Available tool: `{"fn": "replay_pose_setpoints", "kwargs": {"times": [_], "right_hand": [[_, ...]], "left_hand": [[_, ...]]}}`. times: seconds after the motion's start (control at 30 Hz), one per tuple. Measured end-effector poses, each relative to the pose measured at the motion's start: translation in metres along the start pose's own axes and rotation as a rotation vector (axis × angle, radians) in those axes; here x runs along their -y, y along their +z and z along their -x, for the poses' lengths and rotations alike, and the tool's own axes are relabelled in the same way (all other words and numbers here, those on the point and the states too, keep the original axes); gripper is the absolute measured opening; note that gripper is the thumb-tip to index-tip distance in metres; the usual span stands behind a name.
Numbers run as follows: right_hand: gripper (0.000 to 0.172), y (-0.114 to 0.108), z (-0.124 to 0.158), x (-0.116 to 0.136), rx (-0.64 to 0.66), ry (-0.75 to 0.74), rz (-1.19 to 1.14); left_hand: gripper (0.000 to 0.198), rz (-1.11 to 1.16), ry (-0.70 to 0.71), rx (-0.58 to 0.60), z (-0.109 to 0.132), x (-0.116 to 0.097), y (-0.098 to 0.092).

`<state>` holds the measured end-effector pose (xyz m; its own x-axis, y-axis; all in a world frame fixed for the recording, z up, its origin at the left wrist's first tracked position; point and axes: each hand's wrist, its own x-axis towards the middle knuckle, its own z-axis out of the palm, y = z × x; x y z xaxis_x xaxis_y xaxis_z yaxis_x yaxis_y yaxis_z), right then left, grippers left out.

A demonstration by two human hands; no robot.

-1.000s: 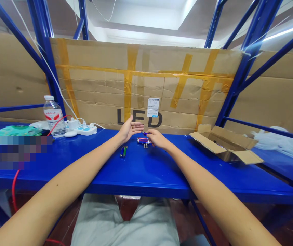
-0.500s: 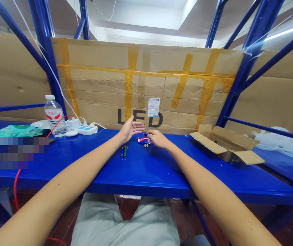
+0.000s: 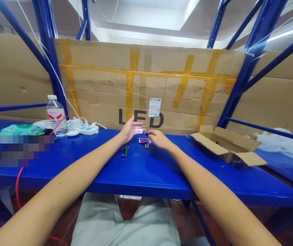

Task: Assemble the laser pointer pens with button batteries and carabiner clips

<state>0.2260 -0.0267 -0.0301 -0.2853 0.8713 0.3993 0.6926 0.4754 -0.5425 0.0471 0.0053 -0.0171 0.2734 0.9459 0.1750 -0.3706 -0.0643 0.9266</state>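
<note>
My left hand (image 3: 131,130) is raised above the blue table (image 3: 141,174), fingers stretched out and palm turned to the right. A pale violet-white glow lies on its fingers. Between the fingers of my right hand (image 3: 158,138) is a small dark-blue flashlight (image 3: 146,134), its end pointing at the left palm; most of it is hidden by the hand. Below the hands, several slim metallic tubes (image 3: 143,140) in red and blue lie side by side. Small silvery round pieces (image 3: 146,146) sit in front of them. A blue and a green tube (image 3: 126,151) lie apart, nearer the table's front edge.
An open cardboard box (image 3: 225,145) stands to the right, with white plastic wrap (image 3: 284,143) beyond it. At the left are a water bottle (image 3: 56,116), a power strip (image 3: 88,128) and a green packet (image 3: 20,130). A large cardboard sheet (image 3: 105,89) backs the table.
A bright glow now shows on the fingers of my left hand, where none was plain before. Both hands stay in nearly the same place; the view has shifted slightly.
</note>
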Motion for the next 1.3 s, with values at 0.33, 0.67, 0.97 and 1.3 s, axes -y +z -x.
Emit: {"fn": "replay_pose_setpoints", "kwargs": {"times": [0.33,0.67,0.97,1.3], "right_hand": [[0.027,0.0014,-0.0015,-0.0045,0.006,-0.023,0.038],[0.029,0.0003,0.0005,-0.0015,-0.034,-0.067,0.022],[0.03,-0.0008,-0.0002,-0.0009,-0.052,-0.076,0.044],[0.027,-0.0037,0.0019,0.0021,-0.096,-0.051,0.045]], "left_hand": [[0.067,-0.029,-0.018,-0.009,0.0013,-0.0017,0.0016],[0.064,-0.016,-0.016,0.007,0.0028,-0.0017,0.0007],[0.065,-0.028,-0.001,0.013,-0.0005,0.0,-0.0014],[0.074,0.026,0.001,0.004,-0.0006,-0.0002,-0.0022]]}}
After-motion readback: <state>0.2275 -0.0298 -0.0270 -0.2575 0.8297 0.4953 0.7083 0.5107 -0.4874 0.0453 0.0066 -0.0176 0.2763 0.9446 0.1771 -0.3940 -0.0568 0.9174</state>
